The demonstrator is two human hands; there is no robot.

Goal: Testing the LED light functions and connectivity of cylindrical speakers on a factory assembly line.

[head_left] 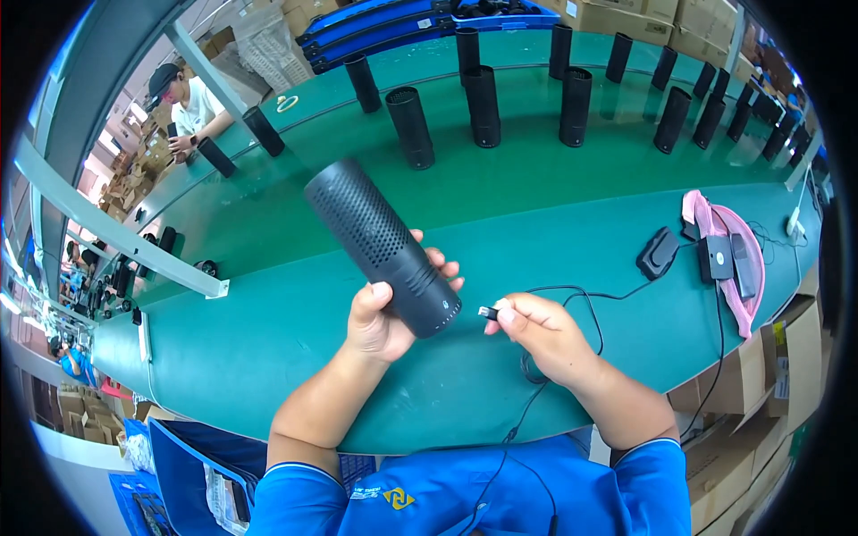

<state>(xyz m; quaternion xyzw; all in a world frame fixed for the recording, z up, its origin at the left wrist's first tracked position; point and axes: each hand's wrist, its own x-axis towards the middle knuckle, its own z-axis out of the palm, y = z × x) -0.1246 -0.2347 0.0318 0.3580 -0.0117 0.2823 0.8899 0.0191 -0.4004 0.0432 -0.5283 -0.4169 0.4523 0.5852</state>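
My left hand [382, 326] is wrapped round the lower part of a black perforated cylinder [371, 228], which looks like a speaker or a microphone. It is tilted, with its lower end toward my right hand. Between thumb and fingers, my right hand [550, 335] pinches the plug of a black cable [489, 314], its metal tip pointing at the cylinder's lower end. A small gap separates plug and cylinder. The cable loops on the green bench beside my right hand and runs down past my shirt.
Several like cylinders [483, 107] stand along the far side of the green table [268, 348]. At right lie a black puck-shaped device [659, 254], a black box [715, 259] and a pink strap [749, 304]. A blue bin [192, 456] is at lower left. Another person [192, 107] works at the far left.
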